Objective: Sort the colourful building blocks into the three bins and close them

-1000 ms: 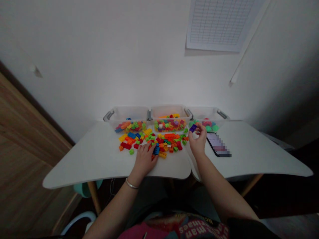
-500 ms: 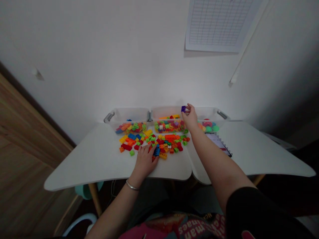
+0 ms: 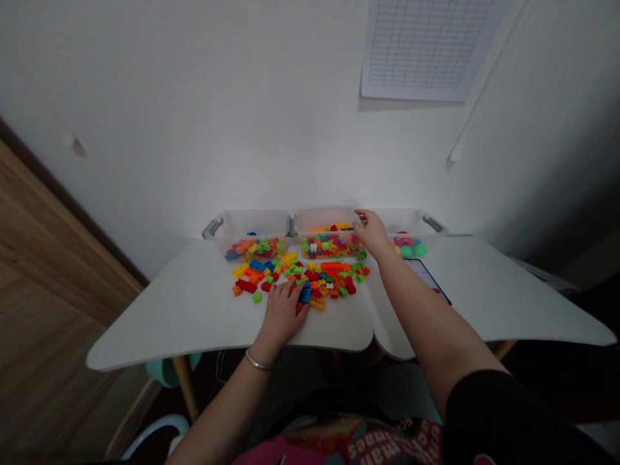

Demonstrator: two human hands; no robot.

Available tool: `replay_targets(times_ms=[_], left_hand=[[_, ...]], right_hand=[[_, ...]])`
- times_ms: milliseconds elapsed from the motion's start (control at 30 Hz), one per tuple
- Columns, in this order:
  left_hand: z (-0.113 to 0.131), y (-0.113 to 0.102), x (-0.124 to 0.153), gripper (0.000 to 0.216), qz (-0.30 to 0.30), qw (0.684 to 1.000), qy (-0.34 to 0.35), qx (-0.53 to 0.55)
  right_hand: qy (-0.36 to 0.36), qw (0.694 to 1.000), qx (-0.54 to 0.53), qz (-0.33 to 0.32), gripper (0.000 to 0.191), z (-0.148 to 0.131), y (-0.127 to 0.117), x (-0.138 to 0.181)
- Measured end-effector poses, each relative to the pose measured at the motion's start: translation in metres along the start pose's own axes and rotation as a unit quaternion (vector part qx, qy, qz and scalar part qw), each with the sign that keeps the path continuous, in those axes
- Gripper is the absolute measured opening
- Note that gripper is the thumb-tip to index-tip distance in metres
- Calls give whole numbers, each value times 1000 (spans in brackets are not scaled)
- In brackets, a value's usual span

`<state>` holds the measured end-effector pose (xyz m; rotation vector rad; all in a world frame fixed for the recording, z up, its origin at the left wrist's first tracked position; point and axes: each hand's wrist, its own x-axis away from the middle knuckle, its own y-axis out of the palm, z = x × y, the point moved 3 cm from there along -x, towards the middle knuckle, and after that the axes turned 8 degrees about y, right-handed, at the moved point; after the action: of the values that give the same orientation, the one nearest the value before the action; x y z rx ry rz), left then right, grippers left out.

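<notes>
My left hand (image 3: 281,311) lies with fingers spread over the near edge of a pile of toy building bricks (image 3: 330,267). A blue brick (image 3: 305,294) sits beside its fingertips and thumb. My right hand (image 3: 372,234) is at the right end of the middle clear plastic bin (image 3: 317,218), its fingers apart and nothing visible in them. Inside that bin are mixed bricks, with yellow, orange and red ones on top. A bit of purple shows by my right fingertips, mostly hidden.
A left clear bin (image 3: 256,221) holds colourful pieces; a right bin (image 3: 404,219) has round pieces. A phone (image 3: 427,279) lies right of the pile on the white table (image 3: 169,316). Behind stands a wall with a printed sheet (image 3: 416,51).
My right hand has let go of the purple brick it held above the middle bin and sits slightly lower, its fingers now empty. My left hand stays in place.
</notes>
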<state>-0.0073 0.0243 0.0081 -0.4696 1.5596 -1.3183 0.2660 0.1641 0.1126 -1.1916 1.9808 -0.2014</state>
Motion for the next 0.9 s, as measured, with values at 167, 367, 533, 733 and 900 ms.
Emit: replay_targets(times_ms=[167,367,533,733,900], left_hand=[[0,0,-1,52,-1,1000,-5,1],[2,-2,-1,52,-1,1000,-4,3],[2,-4,0,50,3,1000,-1,6],[3,-2,0,50,2,1000,-2,4],[3,-2,0,50,2,1000,0,3]], right_hand=[[-40,997,-39,58,35,-11,-15,25],[-33,995,-51,81,30,-3,-28,71],[10,999,-34,38,31,21,-26,99],[46,999,17,-17,31,51,-16,127],[40,995,72,-54,32,64,-8,146]])
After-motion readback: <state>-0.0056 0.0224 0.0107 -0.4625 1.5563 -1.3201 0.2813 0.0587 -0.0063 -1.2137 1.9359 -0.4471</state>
